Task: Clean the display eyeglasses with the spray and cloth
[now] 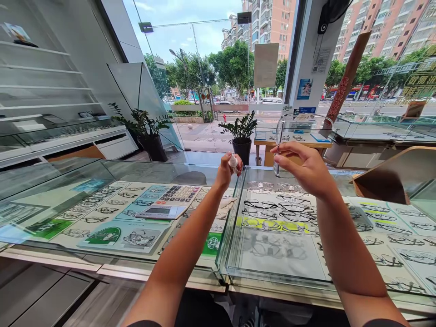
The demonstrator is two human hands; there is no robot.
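My left hand [224, 171] is closed around a small white spray bottle [233, 162], its nozzle end showing above the fingers. Opposite it, my right hand [308, 168] pinches a pair of eyeglasses [279, 132] between thumb and fingers. The glasses are raised above the counter, turned edge-on, with a thin temple reaching back to the right. A gap separates the bottle from the glasses. Below my left forearm, a calculator [182, 200] rests on the glass top, and a pale crumpled cloth [227, 203] lies near the joint between the two cases.
Glass display cases [223, 254] hold rows of spectacle frames [260, 204]. A brown wooden stand [388, 175] rises at the right. Potted plants [241, 131] stand beyond the counter, before large windows. A small table [293, 138] is farther back.
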